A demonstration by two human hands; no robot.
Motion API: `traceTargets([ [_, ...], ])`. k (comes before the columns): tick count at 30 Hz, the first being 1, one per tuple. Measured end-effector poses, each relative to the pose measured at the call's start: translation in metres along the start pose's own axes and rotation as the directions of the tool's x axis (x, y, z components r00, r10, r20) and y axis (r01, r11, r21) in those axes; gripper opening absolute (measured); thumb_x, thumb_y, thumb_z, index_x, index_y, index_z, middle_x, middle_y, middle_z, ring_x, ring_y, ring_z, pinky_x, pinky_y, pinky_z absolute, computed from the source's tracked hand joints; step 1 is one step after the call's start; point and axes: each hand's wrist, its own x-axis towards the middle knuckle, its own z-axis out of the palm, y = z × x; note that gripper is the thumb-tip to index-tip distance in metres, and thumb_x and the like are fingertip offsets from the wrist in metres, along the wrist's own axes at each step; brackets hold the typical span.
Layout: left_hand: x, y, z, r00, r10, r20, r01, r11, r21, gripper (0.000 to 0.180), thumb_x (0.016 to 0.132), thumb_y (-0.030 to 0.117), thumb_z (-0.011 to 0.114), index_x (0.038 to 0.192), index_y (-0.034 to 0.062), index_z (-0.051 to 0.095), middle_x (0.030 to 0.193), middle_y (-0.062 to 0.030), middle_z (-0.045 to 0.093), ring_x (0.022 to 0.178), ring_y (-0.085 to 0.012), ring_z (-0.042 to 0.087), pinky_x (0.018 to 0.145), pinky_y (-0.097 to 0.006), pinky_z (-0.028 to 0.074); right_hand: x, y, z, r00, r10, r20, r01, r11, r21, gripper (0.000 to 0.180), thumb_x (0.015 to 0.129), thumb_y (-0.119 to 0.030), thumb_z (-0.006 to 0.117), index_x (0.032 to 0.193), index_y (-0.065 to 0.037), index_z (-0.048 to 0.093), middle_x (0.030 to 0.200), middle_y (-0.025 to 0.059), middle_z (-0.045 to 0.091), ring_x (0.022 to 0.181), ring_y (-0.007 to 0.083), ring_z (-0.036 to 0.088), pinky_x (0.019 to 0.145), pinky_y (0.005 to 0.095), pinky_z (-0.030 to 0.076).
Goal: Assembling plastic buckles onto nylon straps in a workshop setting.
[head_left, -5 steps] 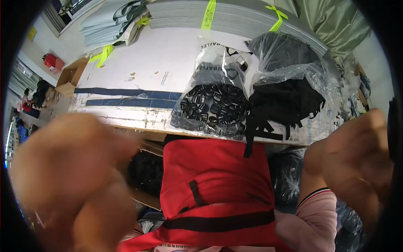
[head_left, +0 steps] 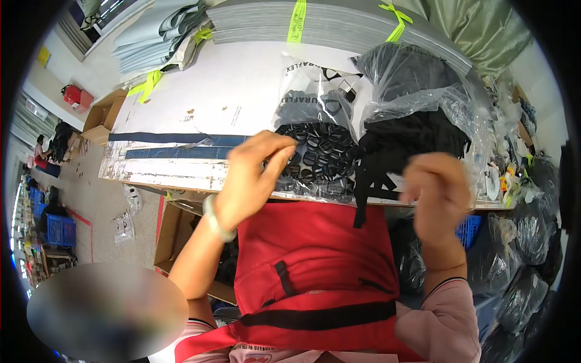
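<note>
My left hand, with a pale band on its wrist, reaches over the left side of a clear plastic bag of small black plastic buckles. Its thumb and forefinger come together at the buckles; whatever lies between them is too small to make out. Motion smears my right hand, which hovers by the table's front edge. Just beyond it a heap of black webbing straps spills from another clear bag, one strap hanging over the edge. The right fingers look bent, but their grip does not show.
Two dark blue strips lie on the white table. Grey sheets are stacked along the back, beside folded grey material. An open cardboard box stands below the table. Plastic-wrapped bundles crowd the right side.
Both hands, raised close and blurred before, have dropped toward the table. My left hand has moved right and forward to the buckles; my right hand has moved left, near the straps.
</note>
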Motion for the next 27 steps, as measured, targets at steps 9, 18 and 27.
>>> traceTargets([
  [9, -0.002, -0.107, 0.108, 0.951, -0.265, 0.157, 0.082, 0.711, 0.698, 0.065, 0.082, 0.043, 0.067, 0.133, 0.0092, 0.046, 0.114, -0.0215, 0.051, 0.101, -0.0382, 0.055, 0.085, -0.043, 0.048, -0.088, 0.088, 0.009, 0.702, 0.618, 0.353, -0.636, 0.768, -0.078, 0.017, 0.091, -0.007, 0.058, 0.104, -0.001, 0.066, 0.077, 0.0027, 0.065, 0.067, 0.0053, 0.058, 0.061, 0.0211, 0.047],
  [18, 0.033, -0.127, 0.113, 0.94, -0.304, -0.155, 0.245, 0.917, -0.314, 0.012, 0.085, 0.013, 0.069, 0.085, 0.0011, 0.067, 0.071, -0.0015, 0.062, 0.062, -0.0104, 0.057, 0.055, -0.028, 0.047, -0.102, 0.108, 0.032, 0.717, 0.485, 0.5, -0.544, 0.838, -0.032, 0.019, 0.093, -0.006, 0.056, 0.108, 0.001, 0.065, 0.083, 0.0037, 0.065, 0.069, 0.0073, 0.059, 0.06, 0.021, 0.048],
  [27, -0.025, -0.067, 0.101, 0.645, -0.487, 0.588, 0.466, -0.359, -0.809, 0.015, 0.094, 0.021, 0.061, 0.102, 0.0086, 0.058, 0.089, -0.004, 0.056, 0.053, -0.0086, 0.041, 0.037, -0.02, 0.029, -0.11, 0.119, 0.036, 0.692, 0.656, 0.302, -0.721, 0.653, 0.233, 0.022, 0.094, -0.006, 0.056, 0.116, -0.002, 0.058, 0.082, 0.0007, 0.061, 0.065, 0.0037, 0.051, 0.058, 0.0194, 0.044],
])
